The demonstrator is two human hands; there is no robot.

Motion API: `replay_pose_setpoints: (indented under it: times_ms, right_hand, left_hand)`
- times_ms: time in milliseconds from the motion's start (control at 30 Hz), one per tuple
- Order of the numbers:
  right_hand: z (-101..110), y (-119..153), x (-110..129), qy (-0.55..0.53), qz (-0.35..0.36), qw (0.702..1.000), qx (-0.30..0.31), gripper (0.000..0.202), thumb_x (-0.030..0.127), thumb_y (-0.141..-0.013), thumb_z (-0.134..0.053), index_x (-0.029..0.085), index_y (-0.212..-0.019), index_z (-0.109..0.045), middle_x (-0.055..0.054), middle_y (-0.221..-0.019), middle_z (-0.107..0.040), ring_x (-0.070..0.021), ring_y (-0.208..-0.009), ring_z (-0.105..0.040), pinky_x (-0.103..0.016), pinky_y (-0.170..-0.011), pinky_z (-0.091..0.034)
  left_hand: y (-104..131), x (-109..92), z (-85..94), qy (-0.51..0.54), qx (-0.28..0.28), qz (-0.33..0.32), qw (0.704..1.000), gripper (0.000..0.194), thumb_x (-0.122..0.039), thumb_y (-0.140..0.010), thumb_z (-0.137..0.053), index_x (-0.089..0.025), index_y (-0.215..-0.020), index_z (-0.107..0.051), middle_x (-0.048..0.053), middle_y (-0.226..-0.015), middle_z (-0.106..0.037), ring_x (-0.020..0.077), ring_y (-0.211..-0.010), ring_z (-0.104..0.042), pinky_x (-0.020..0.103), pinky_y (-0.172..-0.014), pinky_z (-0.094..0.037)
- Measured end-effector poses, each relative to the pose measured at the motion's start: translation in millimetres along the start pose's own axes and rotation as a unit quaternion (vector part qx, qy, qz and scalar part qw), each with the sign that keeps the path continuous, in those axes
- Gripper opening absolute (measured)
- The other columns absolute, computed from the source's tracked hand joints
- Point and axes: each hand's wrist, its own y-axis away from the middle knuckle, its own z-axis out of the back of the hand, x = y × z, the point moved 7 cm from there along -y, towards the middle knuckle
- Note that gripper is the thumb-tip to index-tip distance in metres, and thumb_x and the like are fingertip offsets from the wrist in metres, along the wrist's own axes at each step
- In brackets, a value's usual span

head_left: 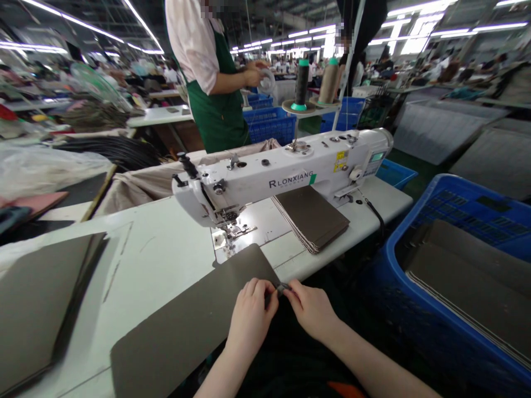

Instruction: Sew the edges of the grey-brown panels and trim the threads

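Observation:
A long grey-brown fabric panel (186, 326) with rounded corners lies across the front of the white sewing table, running over its near edge. My left hand (254, 309) is closed in a pinch at the panel's right edge. Beside it, my right hand (311, 309) pinches at the same edge, fingertips close to the left ones. A small dark piece shows between the fingertips; its kind is too small to tell. Just beyond the panel stands the white sewing machine (253, 179), its needle area (228, 235) near the panel's far corner.
A stack of smaller brown panels (315, 213) lies under the machine arm. More panels (41, 298) are piled at the left. A blue crate (415, 221) holding brown panels stands at the right. Thread cones (302, 83) rise behind the machine. A person in a green apron (213, 105) stands across.

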Motion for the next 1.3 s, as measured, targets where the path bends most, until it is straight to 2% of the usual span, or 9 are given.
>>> replay_pose_setpoints:
  times_ms: [167, 300, 367, 533, 700, 867, 1000, 1167, 1300]
  right_hand:
    - [11, 0, -9, -0.032, -0.016, 0.999, -0.031, 0.029, 0.035, -0.104, -0.03, 0.022, -0.087, -0.05, 0.002, -0.066, -0.06, -0.0164, -0.061, -0.062, -0.026, -0.057, -0.033]
    - [20, -4, -12, -0.066, -0.014, 0.997, -0.047, 0.022, 0.037, -0.102, -0.036, 0.022, -0.095, -0.05, 0.001, -0.072, -0.06, -0.0166, -0.065, -0.062, -0.025, -0.06, -0.038]
    - [23, -8, -8, -0.064, -0.005, 0.997, -0.052, 0.02, 0.04, -0.099, -0.042, 0.022, -0.095, -0.05, 0.0, -0.076, -0.06, -0.0168, -0.068, -0.061, -0.025, -0.061, -0.04]
    - [22, -20, 19, -0.038, 0.077, 0.996, -0.021, 0.024, 0.042, -0.091, -0.058, 0.022, -0.105, -0.058, -0.005, -0.101, -0.066, -0.0172, -0.078, -0.064, -0.027, -0.07, -0.047]
    - [5, -26, 37, 0.011, 0.148, 0.988, 0.052, 0.049, 0.031, -0.09, -0.061, 0.032, -0.137, -0.047, -0.004, -0.147, -0.046, -0.0214, -0.104, -0.064, -0.032, -0.082, -0.052]
    - [2, -29, 37, 0.003, 0.177, 0.981, 0.084, 0.04, 0.026, -0.094, -0.053, 0.032, -0.133, -0.053, -0.002, -0.142, -0.052, -0.0229, -0.111, -0.062, -0.037, -0.09, -0.051]
    - [20, -37, 47, -0.09, 0.182, 0.976, 0.072, 0.029, 0.025, -0.094, -0.05, 0.028, -0.12, -0.063, -0.005, -0.12, -0.067, -0.0219, -0.107, -0.063, -0.035, -0.092, -0.05]
    - [50, -53, 66, -0.201, 0.089, 0.975, 0.011, 0.025, 0.044, -0.091, -0.055, 0.022, -0.094, -0.067, -0.004, -0.09, -0.068, -0.021, -0.087, -0.065, -0.028, -0.077, -0.051]
    - [56, -62, 79, -0.229, 0.029, 0.973, 0.029, 0.029, 0.049, -0.089, -0.057, 0.022, -0.09, -0.065, 0.001, -0.077, -0.063, -0.0172, -0.072, -0.06, -0.024, -0.062, -0.049]
  left_hand:
    - [28, 21, 32.3, 0.169, 0.115, 0.041, 0.978, 0.013, -0.031, -0.096, -0.046, -0.022, -0.087, -0.052, 0.0, -0.082, -0.059, 0.0153, -0.076, -0.058, 0.025, -0.071, -0.048]
    - [87, 61, 56.7, 0.209, 0.288, 0.091, 0.93, 0.021, -0.037, -0.093, -0.052, -0.029, -0.112, -0.056, -0.002, -0.083, -0.065, 0.0159, -0.076, -0.063, 0.024, -0.072, -0.05]
    - [115, 87, 71.3, 0.193, 0.314, 0.126, 0.921, 0.035, -0.039, -0.092, -0.054, -0.033, -0.127, -0.052, -0.003, -0.081, -0.067, 0.0168, -0.075, -0.066, 0.024, -0.074, -0.052]
    - [149, 137, 116.4, 0.001, 0.116, 0.086, 0.99, 0.051, -0.041, -0.085, -0.062, -0.035, -0.135, -0.05, 0.006, -0.13, -0.059, 0.0292, -0.12, -0.056, 0.041, -0.101, -0.046]
    - [174, 166, 108.5, -0.179, 0.027, 0.043, 0.982, 0.077, -0.035, -0.082, -0.06, -0.034, -0.151, -0.027, 0.004, -0.16, -0.021, 0.0392, -0.145, -0.018, 0.062, -0.112, -0.021]
    - [179, 180, 107.2, -0.135, 0.039, 0.021, 0.99, 0.06, -0.025, -0.091, -0.048, -0.037, -0.148, -0.032, 0.0, -0.154, -0.036, 0.0298, -0.142, -0.031, 0.058, -0.117, -0.016]
    - [175, 176, 138.8, 0.017, -0.004, 0.022, 1.0, 0.038, -0.028, -0.093, -0.05, -0.038, -0.128, -0.059, -0.004, -0.132, -0.062, 0.0249, -0.131, -0.05, 0.054, -0.117, -0.023]
    - [178, 189, 190.7, 0.162, -0.202, 0.264, 0.929, 0.03, -0.052, -0.078, -0.066, -0.025, -0.092, -0.072, 0.002, -0.097, -0.076, 0.0287, -0.098, -0.069, 0.038, -0.087, -0.057]
    - [177, 190, 193.4, 0.316, -0.196, 0.412, 0.832, 0.043, -0.057, -0.069, -0.073, -0.022, -0.093, -0.068, 0.003, -0.072, -0.074, 0.0235, -0.059, -0.069, 0.028, -0.046, -0.055]
